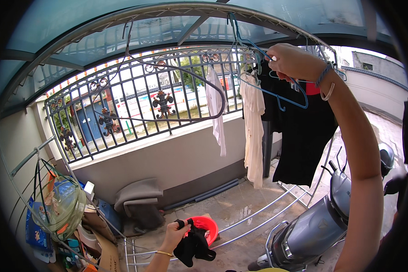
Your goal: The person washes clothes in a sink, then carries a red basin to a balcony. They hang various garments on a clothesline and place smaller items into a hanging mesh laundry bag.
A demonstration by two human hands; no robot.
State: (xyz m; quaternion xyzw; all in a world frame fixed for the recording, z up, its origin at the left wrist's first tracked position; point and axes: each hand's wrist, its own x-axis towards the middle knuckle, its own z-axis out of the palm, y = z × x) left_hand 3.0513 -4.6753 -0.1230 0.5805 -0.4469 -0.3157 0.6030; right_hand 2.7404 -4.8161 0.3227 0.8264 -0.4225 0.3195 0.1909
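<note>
In the lower middle, my left hand point(174, 234) grips a small black garment point(191, 244) by its band, and the cloth dangles partly in front of a red plastic basin point(210, 226) with other laundry inside. My right hand point(290, 60) is raised at the upper right, its fingers closed around a blue clothes hanger point(271, 92). That hanger's hook reaches the overhead metal rail point(176, 9), and no garment is on it. Just behind hang a black garment point(299, 146), a cream garment point(253, 122) and a white garment point(216, 108).
A large bent wire hanger point(221, 91) dangles from the rail at left. Low rack bars point(258, 217) cross the floor beside a grey scooter point(309, 234). Cardboard boxes point(107, 248) and a hanging mesh basket point(66, 210) crowd the left. A barred fence point(139, 112) tops the wall.
</note>
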